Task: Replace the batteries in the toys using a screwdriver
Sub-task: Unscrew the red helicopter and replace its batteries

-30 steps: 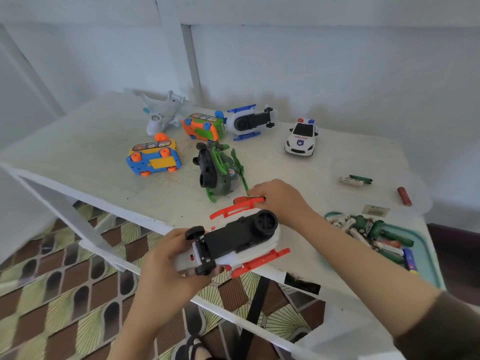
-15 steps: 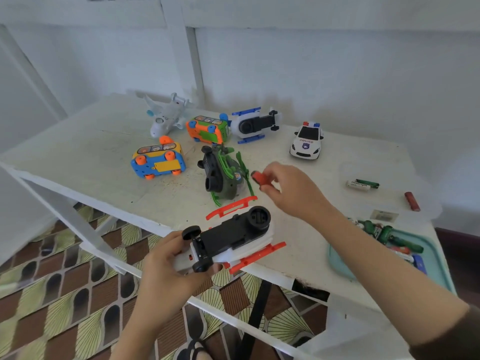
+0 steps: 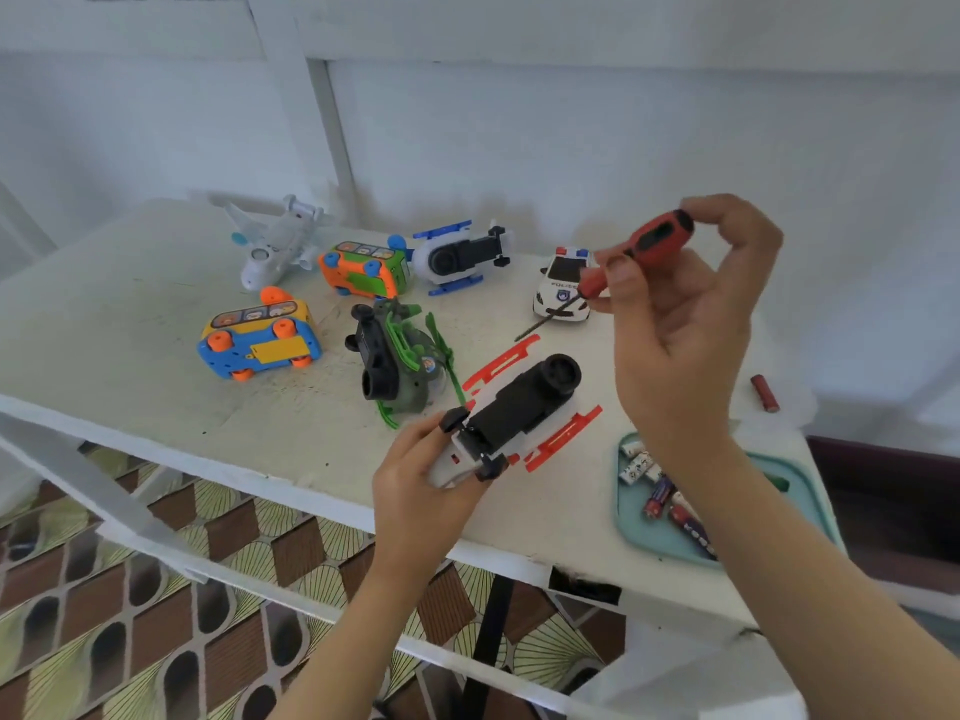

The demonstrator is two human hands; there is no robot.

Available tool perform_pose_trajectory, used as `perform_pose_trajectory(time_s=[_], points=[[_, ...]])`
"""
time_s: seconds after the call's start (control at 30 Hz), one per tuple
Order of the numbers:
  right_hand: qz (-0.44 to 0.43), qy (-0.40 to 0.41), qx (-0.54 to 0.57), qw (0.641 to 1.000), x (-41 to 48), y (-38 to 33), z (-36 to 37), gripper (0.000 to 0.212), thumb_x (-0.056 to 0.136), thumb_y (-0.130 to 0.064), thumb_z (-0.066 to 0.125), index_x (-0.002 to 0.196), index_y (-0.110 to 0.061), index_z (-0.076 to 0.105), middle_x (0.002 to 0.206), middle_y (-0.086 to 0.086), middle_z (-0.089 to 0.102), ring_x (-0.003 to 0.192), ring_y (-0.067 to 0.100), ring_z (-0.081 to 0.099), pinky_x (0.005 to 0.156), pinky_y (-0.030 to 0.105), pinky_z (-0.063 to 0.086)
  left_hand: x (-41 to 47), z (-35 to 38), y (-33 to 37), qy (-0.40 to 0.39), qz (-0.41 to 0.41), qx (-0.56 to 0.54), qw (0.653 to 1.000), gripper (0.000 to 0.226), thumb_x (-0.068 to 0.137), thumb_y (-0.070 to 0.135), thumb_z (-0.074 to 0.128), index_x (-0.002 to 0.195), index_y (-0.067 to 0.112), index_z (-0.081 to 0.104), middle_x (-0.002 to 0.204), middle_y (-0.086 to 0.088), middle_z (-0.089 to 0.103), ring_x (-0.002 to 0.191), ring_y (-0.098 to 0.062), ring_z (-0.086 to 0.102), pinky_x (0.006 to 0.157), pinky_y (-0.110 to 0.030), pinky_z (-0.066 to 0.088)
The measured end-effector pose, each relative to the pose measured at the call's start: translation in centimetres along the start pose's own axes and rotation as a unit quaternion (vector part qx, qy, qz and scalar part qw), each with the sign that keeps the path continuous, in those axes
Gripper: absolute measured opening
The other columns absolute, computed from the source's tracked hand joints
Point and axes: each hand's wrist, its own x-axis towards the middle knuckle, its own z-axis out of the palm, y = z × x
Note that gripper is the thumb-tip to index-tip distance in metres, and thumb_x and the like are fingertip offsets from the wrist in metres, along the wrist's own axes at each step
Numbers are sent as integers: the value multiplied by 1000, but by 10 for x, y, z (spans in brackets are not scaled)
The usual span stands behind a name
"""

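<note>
Landmark: red-skid helicopter, belly up at the near edge of the white table, black underside facing the ceiling, red skids out to either side.

Left hand: fingers curled round the helicopter's tail end, gripping it by the small wheels. Cannot tell whether the nose rests on the tabletop.

Right hand: raised above and to the right of the helicopter, pinching the red-and-black screwdriver by its handle between thumb and fingertips. Shaft slants down to the left. The tip hangs just beyond the far skid, apart from the toy.

Just left of the helicopter: green helicopter, on its side. Farther left: blue-and-yellow bus, wheels up.

Beyond the helicopter, along the wall: white plane, orange-and-green bus, blue-skid helicopter belly up, police car on its wheels behind the screwdriver shaft.

Right of the helicopter: teal tray partly under the right forearm, batteries heaped in it. One red battery lies loose on the table beyond the tray.
</note>
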Motion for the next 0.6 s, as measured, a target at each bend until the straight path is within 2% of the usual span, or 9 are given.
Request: perform_pose_trajectory(time_s=[0.13,0.27,0.33,0.4,0.47,0.53,0.6], points=[[47,-24,34,998,-8,-5,-8,39,93,4,54,112,-24,34,83,7,63,76,21,71,75,44,58,9,21,1,19,26,-11,999,49,70,37,75,106,4,71,107,2,64,98,1,55,90,-4,39],[52,-63,8,997,-18,-1,-11,40,91,2,57,112,-24,35,84,6,63,76,21,70,73,43,59,15,32,-3,14,41,-3,999,51,71,41,72,105,2,73,106,0,65,97,-6,59,91,-2,39],[48,-68,-3,997,-22,1,-11,42,90,0,57,111,-28,36,86,5,64,76,22,70,72,42,59,16,36,-7,12,44,-9,999,51,72,41,72,106,3,73,110,2,64,110,-12,59,99,-7,39],[47,-72,-6,996,-25,4,-11,43,90,-1,58,111,-32,36,88,8,64,76,21,70,72,38,59,17,39,-13,12,57,-7,998,49,72,40,72,108,7,71,114,5,63,124,-16,51,111,-17,33],[40,-77,-11,996,-27,7,-10,43,90,-1,58,110,-32,36,90,12,65,77,18,70,72,32,59,20,40,-17,14,68,-3,998,48,73,41,73,112,14,67,115,8,61,129,-17,47,118,-28,26],[30,-79,-16,996,-28,10,-9,43,90,-1,59,109,-32,36,91,13,64,79,17,70,72,28,58,22,39,-19,9,75,-7,997,49,73,40,73,114,14,65,116,11,63,129,-16,46,116,-35,27],[24,-81,-17,996,-29,13,-9,40,90,-2,59,107,-31,36,92,12,64,81,18,70,73,29,59,23,38,-20,3,78,-10,997,53,71,37,77,115,10,65,115,14,64,128,-13,46,113,-35,32]])
